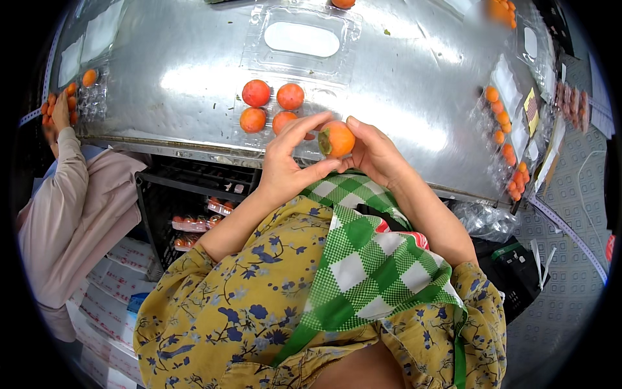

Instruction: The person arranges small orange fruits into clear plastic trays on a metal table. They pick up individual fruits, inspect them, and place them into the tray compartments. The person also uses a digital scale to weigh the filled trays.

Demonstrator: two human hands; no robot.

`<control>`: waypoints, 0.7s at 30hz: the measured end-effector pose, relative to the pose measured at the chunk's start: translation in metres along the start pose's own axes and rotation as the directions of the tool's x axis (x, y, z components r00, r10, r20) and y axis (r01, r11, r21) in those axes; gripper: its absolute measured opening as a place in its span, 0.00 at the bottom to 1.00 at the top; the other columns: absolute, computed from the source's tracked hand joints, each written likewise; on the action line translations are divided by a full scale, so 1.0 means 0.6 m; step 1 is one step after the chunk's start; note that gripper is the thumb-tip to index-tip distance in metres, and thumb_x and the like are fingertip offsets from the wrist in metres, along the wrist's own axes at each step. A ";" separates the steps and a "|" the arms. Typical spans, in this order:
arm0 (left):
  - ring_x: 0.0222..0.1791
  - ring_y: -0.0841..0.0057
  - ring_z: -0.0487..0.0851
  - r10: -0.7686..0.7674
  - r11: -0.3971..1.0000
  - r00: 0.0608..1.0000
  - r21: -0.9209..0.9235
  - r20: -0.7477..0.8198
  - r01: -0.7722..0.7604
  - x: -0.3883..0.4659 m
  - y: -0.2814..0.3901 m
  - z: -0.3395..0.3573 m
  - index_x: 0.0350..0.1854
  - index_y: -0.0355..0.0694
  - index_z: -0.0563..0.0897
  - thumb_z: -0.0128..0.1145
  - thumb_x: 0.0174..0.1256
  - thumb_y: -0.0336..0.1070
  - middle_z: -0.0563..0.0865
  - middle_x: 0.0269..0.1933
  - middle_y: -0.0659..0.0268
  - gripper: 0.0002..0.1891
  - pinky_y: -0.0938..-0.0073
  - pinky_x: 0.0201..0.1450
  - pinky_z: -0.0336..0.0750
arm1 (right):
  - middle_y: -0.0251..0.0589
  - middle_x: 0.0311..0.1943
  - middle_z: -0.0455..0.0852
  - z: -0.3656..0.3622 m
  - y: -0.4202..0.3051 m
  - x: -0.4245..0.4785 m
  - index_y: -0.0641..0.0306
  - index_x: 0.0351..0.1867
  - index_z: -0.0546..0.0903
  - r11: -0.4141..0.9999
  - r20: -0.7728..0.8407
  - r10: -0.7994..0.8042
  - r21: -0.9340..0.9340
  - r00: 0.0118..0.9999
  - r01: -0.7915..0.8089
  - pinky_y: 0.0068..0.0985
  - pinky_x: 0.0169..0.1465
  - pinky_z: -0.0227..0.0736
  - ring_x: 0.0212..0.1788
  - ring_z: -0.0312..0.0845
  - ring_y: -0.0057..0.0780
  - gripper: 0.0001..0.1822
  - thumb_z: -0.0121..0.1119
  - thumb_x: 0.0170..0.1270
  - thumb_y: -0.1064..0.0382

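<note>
An orange persimmon (343, 138), its green-brown calyx facing left, is held between my two hands above the table's front edge. My right hand (376, 150) has its thumb on the fruit's upper right and its fingers curled below. Around the left side curves my left hand (294, 158), its thumb low by the fruit and its index finger near the top. Just beyond lies an open clear plastic clamshell box (320, 95) with several persimmons (256, 93) in its near half. Its lid (252, 53), bearing a white oval (302, 39), is folded back flat. My left hand partly covers the nearest fruit.
On the metal table (194, 48), more boxed persimmons (503, 116) stand at right. A co-worker's hand (60, 112) touches fruit at far left. Below the edge are a black crate (194, 177) with packed fruit and white printed cartons (109, 311). One persimmon (343, 3) sits at the back.
</note>
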State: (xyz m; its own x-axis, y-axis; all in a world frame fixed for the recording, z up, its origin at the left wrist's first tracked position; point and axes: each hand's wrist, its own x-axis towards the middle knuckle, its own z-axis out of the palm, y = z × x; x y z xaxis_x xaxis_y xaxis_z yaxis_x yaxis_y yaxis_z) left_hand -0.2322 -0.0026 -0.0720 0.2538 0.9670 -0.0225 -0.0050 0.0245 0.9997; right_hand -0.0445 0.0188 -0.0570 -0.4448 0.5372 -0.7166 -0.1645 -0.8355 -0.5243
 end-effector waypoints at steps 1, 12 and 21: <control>0.56 0.70 0.79 0.001 1.000 1.000 0.001 0.011 -0.001 0.000 0.000 0.000 0.62 0.39 0.75 0.72 0.51 0.38 0.81 0.57 0.62 0.33 0.69 0.54 0.74 | 0.38 0.32 0.83 0.001 0.001 0.001 0.68 0.43 0.80 1.000 -0.012 0.009 -0.016 1.000 -0.009 0.20 0.35 0.76 0.30 0.79 0.22 0.32 0.48 0.67 0.35; 0.53 0.73 0.81 -0.497 0.423 0.810 -0.729 0.310 0.538 -0.009 -0.016 0.006 0.59 0.33 0.73 0.48 0.73 0.47 0.83 0.50 0.59 0.23 0.74 0.55 0.73 | 0.38 0.34 0.82 -0.021 -0.013 -0.021 0.66 0.46 0.78 0.609 -0.009 -0.539 -0.695 0.842 0.382 0.25 0.42 0.71 0.38 0.78 0.27 0.26 0.62 0.60 0.45; 0.52 0.70 0.83 -0.494 0.162 0.737 -0.783 0.463 0.600 -0.006 -0.017 0.014 0.58 0.35 0.73 0.40 0.76 0.53 0.84 0.50 0.60 0.25 0.70 0.55 0.76 | 0.45 0.53 0.78 0.016 -0.016 -0.023 0.62 0.57 0.73 0.295 0.274 -0.642 -0.773 0.716 0.561 0.36 0.59 0.68 0.56 0.73 0.44 0.35 0.72 0.43 0.64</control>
State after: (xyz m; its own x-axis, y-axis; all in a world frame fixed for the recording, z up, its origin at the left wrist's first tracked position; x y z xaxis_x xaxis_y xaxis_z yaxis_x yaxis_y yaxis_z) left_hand -0.2247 -0.0083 -0.0822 0.6368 0.5828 -0.5048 -0.6061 0.7831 0.1396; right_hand -0.0454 0.0182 -0.0376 -0.4544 0.8894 -0.0507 0.3830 0.1437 -0.9125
